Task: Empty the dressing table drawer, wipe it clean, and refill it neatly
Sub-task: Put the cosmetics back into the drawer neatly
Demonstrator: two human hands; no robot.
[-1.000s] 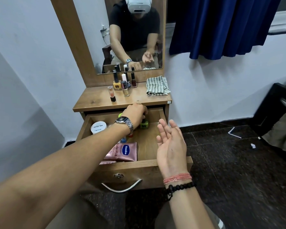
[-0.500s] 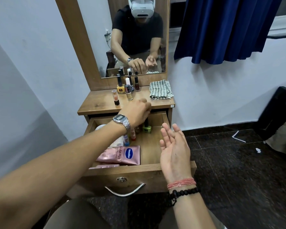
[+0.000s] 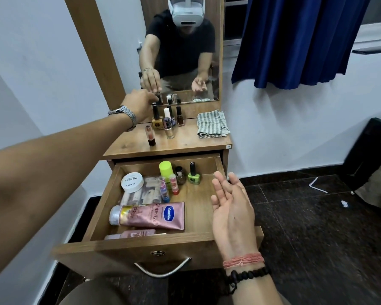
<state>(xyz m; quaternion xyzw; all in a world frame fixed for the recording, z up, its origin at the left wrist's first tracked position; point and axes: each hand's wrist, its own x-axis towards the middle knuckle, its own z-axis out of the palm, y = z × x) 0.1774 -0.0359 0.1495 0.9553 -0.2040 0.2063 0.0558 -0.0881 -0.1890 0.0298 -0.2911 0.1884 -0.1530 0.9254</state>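
The wooden drawer is pulled out. Inside lie a pink Vaseline tube, a white nail-polish jar, a green nail polish bottle, a yellow-capped tube, two lip balms and a dark little jar. My left hand reaches to the back of the tabletop by the mirror, fingers closed on a small dark bottle above the row of polish bottles. My right hand hovers palm-up and empty over the drawer's right side.
A folded striped cloth lies on the right of the tabletop. A lipstick and a clear bottle stand in front of the polish row. A blue curtain hangs at the right; dark tiled floor lies below.
My left hand has lifted out of the back of the drawer and moved up to the rear of the tabletop, holding a small dark bottle. My right hand has stayed put.
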